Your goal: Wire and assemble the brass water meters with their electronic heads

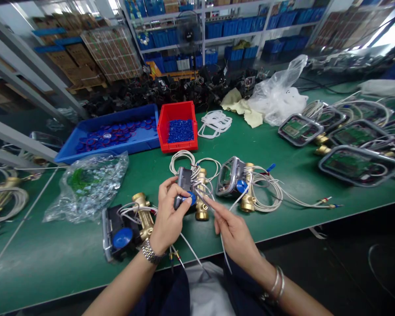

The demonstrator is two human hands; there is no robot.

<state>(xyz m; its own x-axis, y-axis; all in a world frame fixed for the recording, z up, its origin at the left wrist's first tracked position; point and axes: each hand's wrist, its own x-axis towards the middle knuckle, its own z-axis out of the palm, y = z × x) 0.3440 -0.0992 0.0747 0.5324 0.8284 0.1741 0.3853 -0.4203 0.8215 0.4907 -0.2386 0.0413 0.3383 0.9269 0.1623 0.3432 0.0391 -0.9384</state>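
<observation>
Center of frame: black meter unit (184, 179) sat on the green tabletop (171, 239), brass pipe body (201, 213) along its right side, blue cap (191, 198) toward its near end. Left hand (170, 215) was on it, thumb and index clamped on the blue cap. Right hand (234, 231) was just right of the brass pipe body, fingertips together on a thin grey piece (202, 195); cable or tool, couldn't tell. Coiled white cable (181, 161) lay just beyond the unit.

Second unit (231, 176), clear cover and brass pipe, sat right of center, with its own cable coil (272, 193) beside it. Third unit (121, 235) was lower left, near the left wrist.

Further back: red bin (179, 147) of small blue parts upper center, blue tray (118, 150) of round discs to its left, white frames (215, 123) to its right. Clear plastic bag (88, 184) at left held small parts, some green. More clear-lidded units (358, 164) sat at right.
</observation>
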